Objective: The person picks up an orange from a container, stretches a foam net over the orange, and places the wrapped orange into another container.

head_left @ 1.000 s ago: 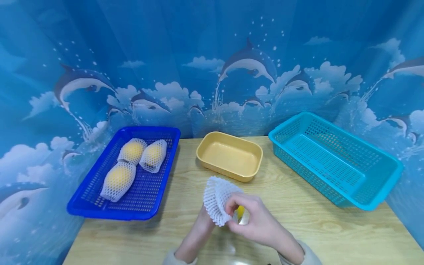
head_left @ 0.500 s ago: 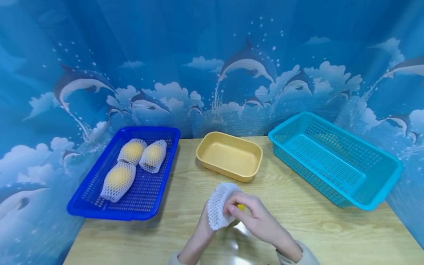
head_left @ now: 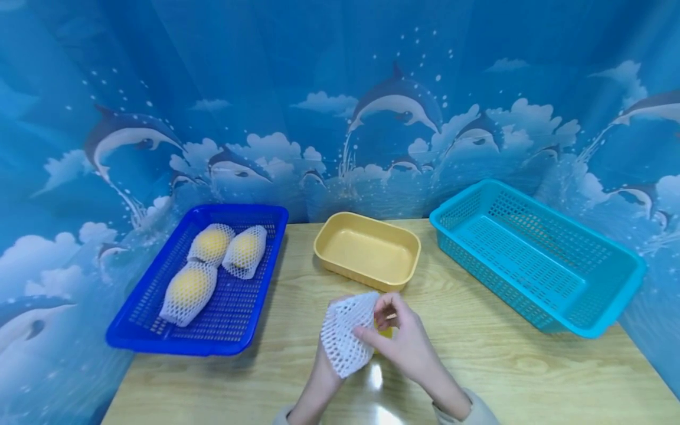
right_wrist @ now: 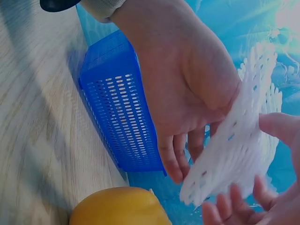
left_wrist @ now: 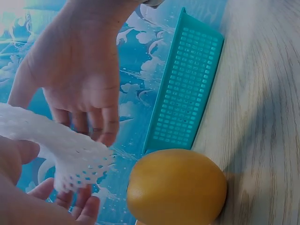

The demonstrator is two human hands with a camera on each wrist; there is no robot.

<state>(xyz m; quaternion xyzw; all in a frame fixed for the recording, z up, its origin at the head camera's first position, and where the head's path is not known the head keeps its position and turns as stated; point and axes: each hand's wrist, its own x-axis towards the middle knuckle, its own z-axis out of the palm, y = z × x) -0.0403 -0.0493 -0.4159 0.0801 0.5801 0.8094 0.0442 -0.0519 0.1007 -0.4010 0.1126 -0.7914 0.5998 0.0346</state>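
A white foam fruit net (head_left: 347, 336) hangs between both hands, above the table. My left hand (head_left: 325, 369) holds it from the left; in the head view the net covers most of those fingers. In the left wrist view, the left thumb (left_wrist: 28, 151) lies on the net with the fingers below. My right hand (head_left: 411, 342) pinches the net's right side, its thumb on the near face. Below the hands a bare, smooth yellow fruit, mango-like (left_wrist: 177, 187), rests on the table; the right hand mostly hides it in the head view.
A blue basket (head_left: 234, 319) at left holds three yellow fruits in foam nets (head_left: 190, 289). A yellow tray (head_left: 366, 251) stands at the back middle, a turquoise basket (head_left: 531, 254) at right. A dolphin-print curtain (head_left: 319, 88) hangs behind the wooden table (head_left: 531, 378).
The foam net has turned and spread flatter, its broad face now towards the head camera. The right fingers have shifted up to its upper right edge. Baskets and tray have stayed put.
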